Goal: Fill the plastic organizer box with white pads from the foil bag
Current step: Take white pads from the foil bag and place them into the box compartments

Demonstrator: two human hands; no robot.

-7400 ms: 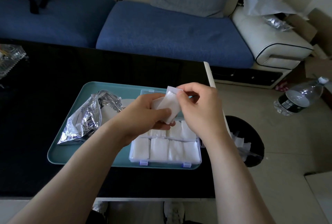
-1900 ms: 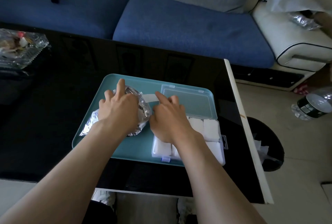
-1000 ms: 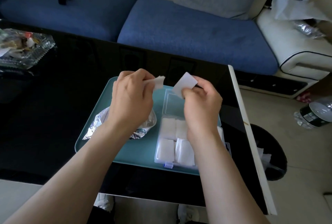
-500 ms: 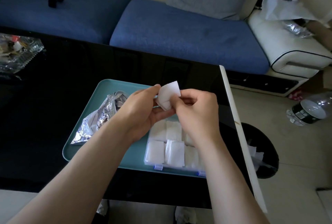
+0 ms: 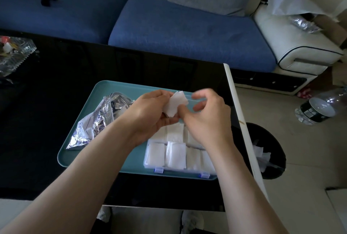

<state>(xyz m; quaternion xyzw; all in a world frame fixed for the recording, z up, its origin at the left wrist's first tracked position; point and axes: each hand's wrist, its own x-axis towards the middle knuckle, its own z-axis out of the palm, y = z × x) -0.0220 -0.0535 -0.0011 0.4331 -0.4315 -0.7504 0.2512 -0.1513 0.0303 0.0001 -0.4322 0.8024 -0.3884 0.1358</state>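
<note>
A clear plastic organizer box (image 5: 150,165) with blue clasps lies on the right half of a teal tray (image 5: 105,91); white pads (image 5: 176,154) fill its compartments. The crumpled foil bag (image 5: 97,119) lies on the tray's left half. Above the box, my left hand (image 5: 150,115) and my right hand (image 5: 204,119) together pinch a white pad (image 5: 175,104), left fingers behind it, right thumb and forefinger at its lower edge. The right hand is blurred. My arms hide the box's far compartments and most of its open lid.
The tray sits on a black glossy table (image 5: 47,111) with a white right edge. A glass dish (image 5: 13,51) is at far left. A black bin (image 5: 266,151) and a plastic bottle (image 5: 319,109) stand on the floor at right. A blue sofa (image 5: 178,30) lies behind.
Both hands still hold a white pad above the box. The right hand's fingers have shifted on it and are blurred, and the pad looks more crumpled than half a second ago.
</note>
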